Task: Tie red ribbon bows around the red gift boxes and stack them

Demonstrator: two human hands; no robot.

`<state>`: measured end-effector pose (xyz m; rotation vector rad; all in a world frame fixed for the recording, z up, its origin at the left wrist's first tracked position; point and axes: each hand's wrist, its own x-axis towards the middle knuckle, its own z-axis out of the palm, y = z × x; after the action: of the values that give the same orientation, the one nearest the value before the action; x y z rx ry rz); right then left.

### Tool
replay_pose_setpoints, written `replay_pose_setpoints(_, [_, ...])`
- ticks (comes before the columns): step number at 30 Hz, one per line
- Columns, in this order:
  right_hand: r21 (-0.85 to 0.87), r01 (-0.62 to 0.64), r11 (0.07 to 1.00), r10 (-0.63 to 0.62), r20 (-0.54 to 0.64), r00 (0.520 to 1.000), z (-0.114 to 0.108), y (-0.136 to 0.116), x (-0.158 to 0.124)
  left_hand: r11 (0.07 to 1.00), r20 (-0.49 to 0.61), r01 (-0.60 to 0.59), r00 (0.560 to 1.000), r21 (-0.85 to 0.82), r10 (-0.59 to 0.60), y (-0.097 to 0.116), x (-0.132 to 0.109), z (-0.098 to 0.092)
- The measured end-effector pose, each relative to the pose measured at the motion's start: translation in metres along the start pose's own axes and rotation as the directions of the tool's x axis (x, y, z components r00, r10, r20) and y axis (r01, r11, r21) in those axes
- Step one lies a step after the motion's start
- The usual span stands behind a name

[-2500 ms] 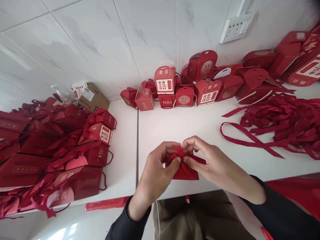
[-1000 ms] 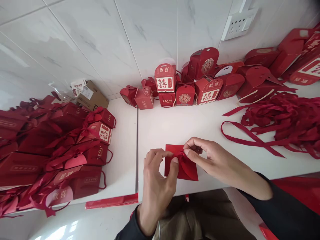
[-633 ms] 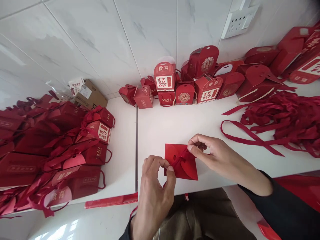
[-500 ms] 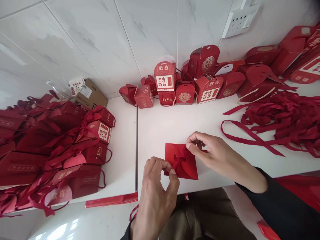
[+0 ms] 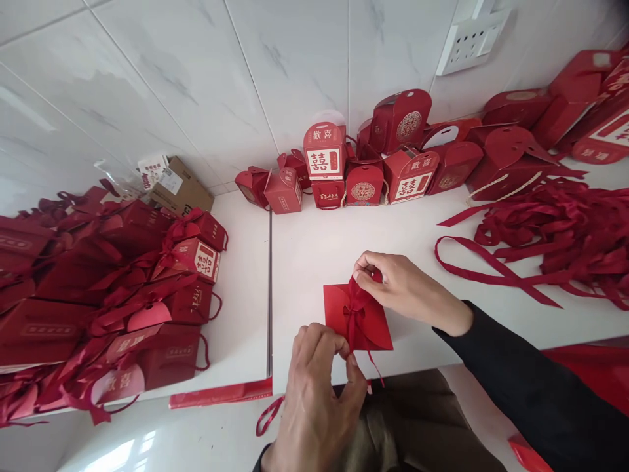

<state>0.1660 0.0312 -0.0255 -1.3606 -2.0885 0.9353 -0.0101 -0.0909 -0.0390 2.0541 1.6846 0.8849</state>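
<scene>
A red paper gift box (image 5: 336, 307) with curved flaps lies on the white table near its front edge. Dark red ribbon (image 5: 354, 311) is tied at the middle of its top, and one thin end hangs past the front edge. My right hand (image 5: 388, 278) pinches ribbon at the box's far side. At the near side my left hand (image 5: 319, 377) has thumb and fingertips closed on another part of the ribbon. The fingers partly cover the box's left front corner.
A heap of loose red ribbon (image 5: 584, 242) lies on the right. Several red boxes (image 5: 363, 185) stand along the tiled wall. On the left, many ribboned boxes (image 5: 167, 354) are packed together, with a brown carton (image 5: 179, 187) behind. A wall socket (image 5: 472, 40) is at the upper right.
My right hand has moved left and slightly up with the ribbon. My left hand has come down and to the right, so the ribbon now stretches front to back over the box.
</scene>
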Motion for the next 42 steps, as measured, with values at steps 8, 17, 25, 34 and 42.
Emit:
replay_pose_setpoints(8, [0.082, 0.05, 0.995, -0.043, -0.079, 0.996, 0.006, -0.002, -0.003, 0.992, 0.081, -0.015, 0.996, -0.121, 0.025, -0.001, 0.013, -0.015])
replay_pose_setpoints(17, [0.038, 0.009, 0.999, -0.003, -0.155, 0.988, -0.007, -0.008, -0.057, 0.989, 0.04, -0.006, 0.999, -0.149, 0.012, -0.01, 0.058, 0.0])
replay_pose_setpoints(25, [-0.057, 0.044, 0.997, -0.045, -0.018, 0.999, 0.006, -0.002, -0.081, 0.965, 0.038, 0.066, 0.998, -0.253, -0.059, -0.011, 0.063, 0.006])
replay_pose_setpoints(34, [-0.041, 0.039, 0.998, -0.041, -0.039, 0.998, 0.016, -0.002, -0.082, 0.915, -0.025, 0.123, 0.989, -0.385, -0.143, -0.01, 0.062, 0.006])
replay_pose_setpoints(42, [-0.022, -0.015, 1.0, 0.016, 0.03, 0.999, 0.016, -0.003, -0.089, 0.88, -0.084, 0.222, 0.956, -0.419, -0.281, -0.015, 0.063, 0.011])
